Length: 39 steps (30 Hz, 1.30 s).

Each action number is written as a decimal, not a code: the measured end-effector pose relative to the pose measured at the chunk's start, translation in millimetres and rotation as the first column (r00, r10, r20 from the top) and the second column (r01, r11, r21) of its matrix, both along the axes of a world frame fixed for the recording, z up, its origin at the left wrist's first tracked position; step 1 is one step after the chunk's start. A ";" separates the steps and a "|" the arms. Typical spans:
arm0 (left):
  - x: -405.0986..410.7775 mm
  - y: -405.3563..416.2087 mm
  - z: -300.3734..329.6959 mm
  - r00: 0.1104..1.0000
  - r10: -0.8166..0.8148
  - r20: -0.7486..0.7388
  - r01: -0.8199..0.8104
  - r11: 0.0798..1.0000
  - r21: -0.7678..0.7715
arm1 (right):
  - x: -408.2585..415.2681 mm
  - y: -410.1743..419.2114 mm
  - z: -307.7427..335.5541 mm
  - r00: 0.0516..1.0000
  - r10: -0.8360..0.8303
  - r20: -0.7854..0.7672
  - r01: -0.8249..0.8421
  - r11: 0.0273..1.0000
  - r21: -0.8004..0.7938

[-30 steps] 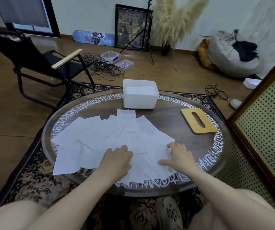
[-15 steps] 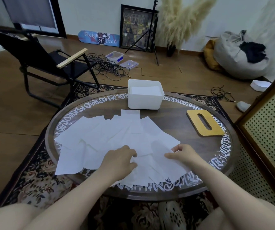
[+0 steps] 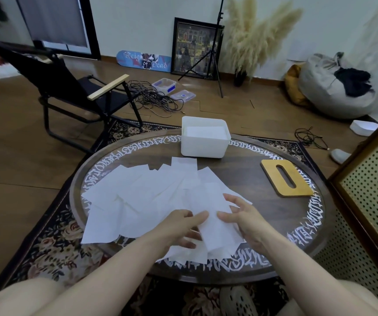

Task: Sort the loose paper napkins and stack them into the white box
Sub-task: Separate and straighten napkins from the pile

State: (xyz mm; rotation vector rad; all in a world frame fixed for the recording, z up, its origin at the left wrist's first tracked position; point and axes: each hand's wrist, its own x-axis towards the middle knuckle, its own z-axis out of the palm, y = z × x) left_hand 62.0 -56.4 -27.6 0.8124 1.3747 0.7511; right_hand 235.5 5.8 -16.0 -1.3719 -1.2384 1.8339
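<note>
Looking down from the head view, we've got both hands on one napkin (image 3: 217, 233), left hand (image 3: 179, 226) pinching it, right hand (image 3: 242, 220) spread alongside; white box (image 3: 204, 144) sits straight ahead across the bench (image 3: 274, 215), roughly centred between them.

- Round glass-topped table (image 3: 263, 208), white lettering round its rim.
- Loose paper napkins (image 3: 151, 197) spread from centre to 8 o'clock.
- White box (image 3: 203, 145) at 12 o'clock.
- Slotted wooden lid (image 3: 286, 177) at 2 o'clock.
</note>
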 end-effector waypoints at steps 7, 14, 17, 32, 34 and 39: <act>-0.9 0.4 4.0 0.968 0.246 -0.045 -0.240 0.965 0.103 | -18.4 -6.3 -7.2 0.983 0.090 0.161 -0.104 0.991 0.083; -9.8 -4.3 2.3 0.958 0.288 -0.014 -0.287 0.956 0.057 | -24.0 -6.6 -11.2 0.955 0.125 0.270 -0.165 0.977 0.133; -13.0 -6.5 4.1 0.949 0.317 -0.001 -0.316 0.947 0.064 | -23.2 -4.0 -9.9 0.939 0.131 0.319 -0.197 0.963 0.184; -41.0 -3.7 5.6 0.894 0.448 -0.021 -0.447 0.893 0.051 | 40.3 59.2 -34.2 0.419 0.013 0.908 -0.359 0.921 0.152; -41.3 -4.4 5.5 0.898 0.439 -0.026 -0.438 0.898 0.041 | 38.8 59.1 -33.2 0.375 0.032 0.926 -0.362 0.925 0.115; -44.8 -5.5 3.6 0.901 0.429 -0.060 -0.427 0.903 0.042 | 39.5 60.5 -31.4 0.305 0.058 0.951 -0.318 0.947 0.045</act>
